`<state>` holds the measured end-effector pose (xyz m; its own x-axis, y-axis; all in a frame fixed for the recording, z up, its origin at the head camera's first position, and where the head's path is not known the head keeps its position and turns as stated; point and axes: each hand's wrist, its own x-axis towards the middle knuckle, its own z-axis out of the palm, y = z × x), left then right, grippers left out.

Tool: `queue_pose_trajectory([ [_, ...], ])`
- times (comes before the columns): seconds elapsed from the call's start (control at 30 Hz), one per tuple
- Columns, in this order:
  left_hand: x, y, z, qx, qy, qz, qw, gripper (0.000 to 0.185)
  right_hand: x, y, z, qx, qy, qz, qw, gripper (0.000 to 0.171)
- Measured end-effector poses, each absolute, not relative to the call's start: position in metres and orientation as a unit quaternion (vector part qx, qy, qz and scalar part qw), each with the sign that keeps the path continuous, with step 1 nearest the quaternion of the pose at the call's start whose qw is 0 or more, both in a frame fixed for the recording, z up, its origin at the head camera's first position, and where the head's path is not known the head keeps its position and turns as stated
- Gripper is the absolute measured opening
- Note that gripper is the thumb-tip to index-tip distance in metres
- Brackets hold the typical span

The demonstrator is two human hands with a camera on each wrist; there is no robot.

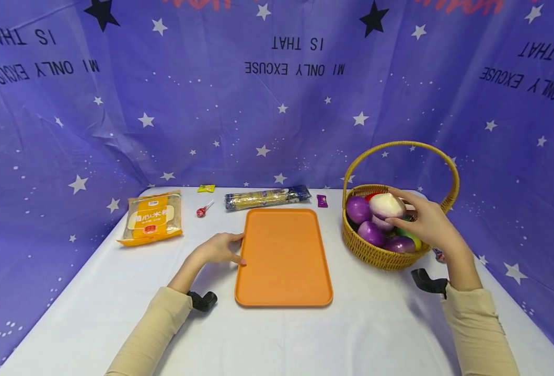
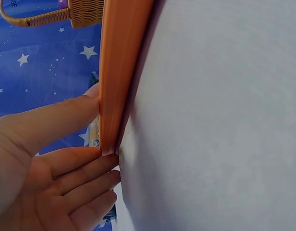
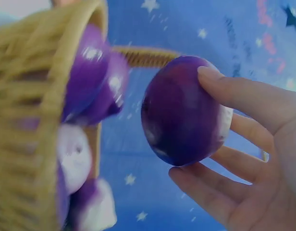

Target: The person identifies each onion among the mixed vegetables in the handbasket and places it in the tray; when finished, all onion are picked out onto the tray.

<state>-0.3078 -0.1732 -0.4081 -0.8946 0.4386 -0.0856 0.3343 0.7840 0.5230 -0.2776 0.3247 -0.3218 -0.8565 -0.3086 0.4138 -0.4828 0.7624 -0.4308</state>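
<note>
My right hand (image 1: 401,208) grips a round purple-and-white vegetable (image 1: 387,204) just above the wicker basket (image 1: 376,257). The right wrist view shows its purple side (image 3: 181,113) held between thumb and fingers of the right hand (image 3: 191,122), clear of the basket wall (image 3: 23,120). Several more purple vegetables (image 1: 358,209) lie in the basket. My left hand (image 1: 237,249) rests with straight fingers against the left edge of the orange tray (image 1: 284,271). In the left wrist view the left hand (image 2: 97,130) has its thumb along the tray rim (image 2: 119,57).
A yellow snack packet (image 1: 152,219) lies at the far left. A red lollipop (image 1: 202,211), a small yellow candy (image 1: 206,188), a long wrapped packet (image 1: 267,198) and a purple candy (image 1: 322,200) sit behind the tray. Starry purple cloth surrounds the white table (image 1: 376,329).
</note>
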Motion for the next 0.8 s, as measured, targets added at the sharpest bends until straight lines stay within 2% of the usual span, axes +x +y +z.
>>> queue_pose_trajectory([
  [0.33,-0.31,-0.174,-0.409,0.204,0.94,0.253,0.101,0.087,-0.262,0.27,-0.315,0.3,-0.892,0.256,0.219,0.07],
  [0.53,-0.309,-0.175,-0.409,0.204,0.939,0.258,0.101,0.088,-0.26,0.231,-0.328,0.367,-0.875,0.259,0.177,0.066],
  [0.8,-0.305,-0.175,-0.407,0.217,0.937,0.256,0.099,0.09,-0.268,0.189,-0.35,0.414,-0.861,0.274,0.11,0.065],
])
